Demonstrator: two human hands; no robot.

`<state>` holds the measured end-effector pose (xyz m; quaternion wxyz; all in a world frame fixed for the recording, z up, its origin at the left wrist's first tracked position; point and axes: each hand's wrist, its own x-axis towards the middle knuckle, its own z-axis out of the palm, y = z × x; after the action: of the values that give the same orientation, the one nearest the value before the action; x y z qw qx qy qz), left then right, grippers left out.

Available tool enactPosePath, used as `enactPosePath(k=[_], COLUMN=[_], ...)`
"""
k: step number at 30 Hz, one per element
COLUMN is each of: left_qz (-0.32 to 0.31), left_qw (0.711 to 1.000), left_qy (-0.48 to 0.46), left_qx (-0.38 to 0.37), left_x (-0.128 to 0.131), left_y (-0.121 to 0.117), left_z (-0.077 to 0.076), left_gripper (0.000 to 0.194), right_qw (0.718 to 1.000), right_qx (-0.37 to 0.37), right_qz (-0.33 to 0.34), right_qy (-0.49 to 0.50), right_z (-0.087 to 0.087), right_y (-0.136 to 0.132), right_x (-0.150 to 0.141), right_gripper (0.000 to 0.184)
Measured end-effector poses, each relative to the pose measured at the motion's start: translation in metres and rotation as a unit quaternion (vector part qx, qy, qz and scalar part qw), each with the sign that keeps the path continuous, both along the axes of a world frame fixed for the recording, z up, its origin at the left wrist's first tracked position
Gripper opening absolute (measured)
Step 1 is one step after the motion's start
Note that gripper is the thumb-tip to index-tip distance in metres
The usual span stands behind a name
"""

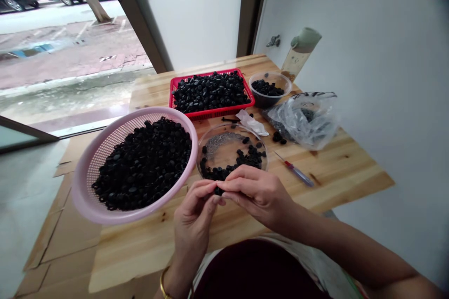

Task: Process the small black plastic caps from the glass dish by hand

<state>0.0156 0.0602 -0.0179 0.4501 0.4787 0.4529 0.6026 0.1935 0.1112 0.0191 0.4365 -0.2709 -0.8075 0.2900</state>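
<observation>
My left hand [193,222] and my right hand [257,194] meet fingertip to fingertip over the near table edge, pinching a small black round part [219,191] between them. Just beyond the fingers stands a clear round dish [210,142] holding several of the same black parts. To the left, a pink round colander [87,196] is heaped with black parts.
A red rectangular basket [174,85] full of black parts sits farther back, with a clear bowl [285,83] of parts and a bottle [298,53] behind it. A clear plastic bag [308,119], a white scrap [251,124] and a red-handled screwdriver [296,173] lie at the right. Wooden table [351,168].
</observation>
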Motion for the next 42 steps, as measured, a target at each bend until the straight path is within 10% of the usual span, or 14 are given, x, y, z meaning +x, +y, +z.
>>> enactPosePath(k=[6, 9, 13, 17, 42], left_qz=[0.001, -0.005, -0.030, -0.048, -0.032], left_qw=[0.999, 0.999, 0.999, 0.997, 0.998], left_qy=[-0.018, -0.024, 0.014, 0.061, 0.045], left_qx=[-0.049, -0.045, -0.011, 0.027, 0.030], left_x=[-0.003, -0.001, 0.000, -0.003, -0.001], left_y=[-0.002, -0.003, -0.005, -0.006, -0.014], left_z=[-0.001, 0.000, 0.004, 0.005, 0.001], left_gripper=[0.009, 0.009, 0.014, 0.018, 0.022], right_qw=[0.997, 0.975, 0.859, 0.777, 0.726], right_qx=[-0.054, -0.194, -0.483, -0.601, -0.637], right_qz=[0.048, 0.100, 0.134, 0.166, 0.236], right_qy=[-0.005, 0.033, 0.107, 0.083, 0.107], right_z=[0.001, 0.001, 0.001, -0.001, -0.011], right_y=[0.008, 0.017, 0.028, 0.032, 0.027], right_x=[0.002, 0.003, 0.005, 0.008, -0.008], right_gripper=[0.017, 0.010, 0.042, 0.047, 0.029])
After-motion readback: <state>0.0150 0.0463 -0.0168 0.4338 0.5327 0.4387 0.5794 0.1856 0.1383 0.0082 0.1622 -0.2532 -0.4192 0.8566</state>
